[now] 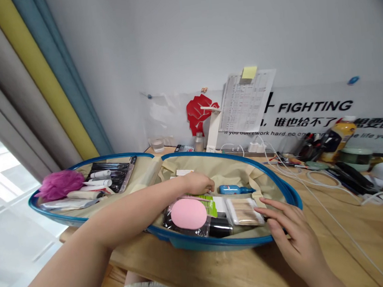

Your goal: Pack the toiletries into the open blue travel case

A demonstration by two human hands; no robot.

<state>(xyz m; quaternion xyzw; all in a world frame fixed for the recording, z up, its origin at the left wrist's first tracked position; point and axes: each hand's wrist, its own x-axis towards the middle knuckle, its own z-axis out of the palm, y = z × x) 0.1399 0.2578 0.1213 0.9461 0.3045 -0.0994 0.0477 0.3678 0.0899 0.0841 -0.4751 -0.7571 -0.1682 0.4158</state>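
Observation:
An open blue-rimmed suitcase (183, 243) with a beige lining lies on the desk. My left hand (198, 183) reaches into its right half, fingers curled together above a green packet (210, 205); what they hold, if anything, is hidden. My right hand (290, 224) is open at the right rim, fingertips by a clear pack of cotton swabs (244, 211). Behind the swabs lies a blue bottle (231, 189). Towards the front, a pink oval sponge (188, 214) rests on black plastic, beside a glossy black item (220, 226).
The suitcase's left half holds a purple bath puff (62, 184), white tubes (96, 183) and a black pouch of tools (114, 175). White cables (333, 227) cross the desk (363, 231) at right. A white lamp (213, 130) and a glass cup (158, 145) stand behind.

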